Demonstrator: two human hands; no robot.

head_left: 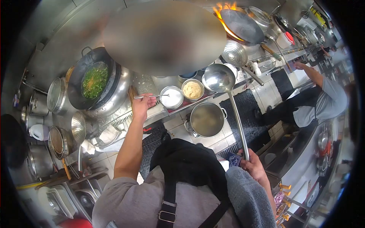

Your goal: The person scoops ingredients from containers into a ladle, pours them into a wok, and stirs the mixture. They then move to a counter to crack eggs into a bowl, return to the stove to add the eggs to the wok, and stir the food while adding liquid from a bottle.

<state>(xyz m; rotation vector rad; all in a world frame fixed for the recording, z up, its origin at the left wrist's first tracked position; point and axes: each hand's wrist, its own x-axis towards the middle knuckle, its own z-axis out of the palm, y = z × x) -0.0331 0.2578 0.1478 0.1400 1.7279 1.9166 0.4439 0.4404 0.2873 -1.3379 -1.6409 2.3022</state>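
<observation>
My left hand (142,106) is closed on the handle of a small metal spoon (152,95), its tip over a metal bowl of white contents (172,99). A bowl of pale yellow, crumbly contents (192,90) sits just beside that bowl. With my right hand (253,165) I grip the end of a long-handled ladle (219,79); its large round metal head is raised near the counter. To the left, a black wok (73,91) holds chopped greens in liquid (95,80). The ladle's exact contents, if any, I cannot make out.
A large pot of cloudy liquid (207,119) stands below the counter edge. Flames rise around another wok (242,26) at the back right. Perforated strainers (234,53) and lidded pots line the counter. At right, another person (325,98) works. A blurred patch hides the top middle.
</observation>
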